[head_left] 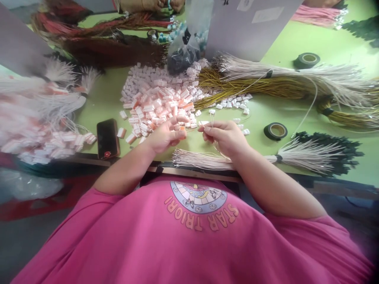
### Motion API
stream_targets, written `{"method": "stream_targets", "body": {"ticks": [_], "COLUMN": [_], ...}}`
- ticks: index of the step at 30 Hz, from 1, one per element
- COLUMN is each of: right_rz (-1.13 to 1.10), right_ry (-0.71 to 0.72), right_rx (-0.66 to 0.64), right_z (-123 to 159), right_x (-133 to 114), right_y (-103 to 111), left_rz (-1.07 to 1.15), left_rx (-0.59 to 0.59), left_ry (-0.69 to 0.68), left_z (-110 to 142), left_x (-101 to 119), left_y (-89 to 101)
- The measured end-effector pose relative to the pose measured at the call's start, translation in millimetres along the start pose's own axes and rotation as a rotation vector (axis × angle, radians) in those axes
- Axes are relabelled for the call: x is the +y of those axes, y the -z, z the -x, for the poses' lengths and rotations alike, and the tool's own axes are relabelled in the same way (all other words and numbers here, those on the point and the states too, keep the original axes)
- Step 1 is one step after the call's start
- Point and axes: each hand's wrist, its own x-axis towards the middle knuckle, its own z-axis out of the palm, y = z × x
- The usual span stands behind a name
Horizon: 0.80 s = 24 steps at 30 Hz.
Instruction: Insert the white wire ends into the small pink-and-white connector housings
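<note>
White wires (211,123) sit pinched upright in my right hand (226,138), whose fingers are closed around the thin strands just above the near edge of the worktop (334,43). My left hand (167,134) is just beside it, fingers curled with the thumb and forefinger pressed on a small white and orange connector (181,128); the piece is tiny and partly hidden, so I cannot make out its shape. The two hands are near each other but not touching.

Under my right wrist lies a bundle of white wires (195,159), running along the near edge. To its right a taped bundle fans out over dark green wires (334,152). Just beyond my left hand is a big pile of connectors (156,98), spreading toward the middle of the worktop, with a few loose ones scattered toward the right.

A dark phone (108,138) lies flat near the near edge, left of the pile. A roll of black tape (275,131) rests to the right of my right hand, and a second roll (307,60) sits well apart toward the far right. Long yellow wires (251,88) and pale wires (296,73) stretch across the middle to the right edge. At the left edge, finished wires with connectors (35,118) are heaped, blurred. A clear bag (185,55) stands past the pile. At the far edge, another person's hands (156,4) show
</note>
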Motion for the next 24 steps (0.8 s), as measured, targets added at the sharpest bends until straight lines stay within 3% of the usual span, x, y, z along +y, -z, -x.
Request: {"method": "stream_targets", "body": {"ticks": [3,6,10,16,24], "right_rz": [-0.014,0.123,0.374,0.516,0.613], "right_ry": [0.014,0.011,0.093,0.146,0.142], "right_rx": [0.056,0.098,0.084,0.077,0.056], "right_z": [1,2,5,7,6], "right_x": [-2,-3,-2,-4,-2], "right_y": [2,-1,-10,-15,-15], "left_rz": [-0.016,-0.092,-0.175,-0.329,-0.261], "left_rx": [-0.01,0.009,0.084,0.066,0.037], "left_ry": [0.018,0.05,0.034,0.006,0.002], "left_z": [0,0,1,2,0], "left_x": [0,0,1,0,-7], "left_y": [-0.7,-3.3,-7.9,-6.1,-4.5]}}
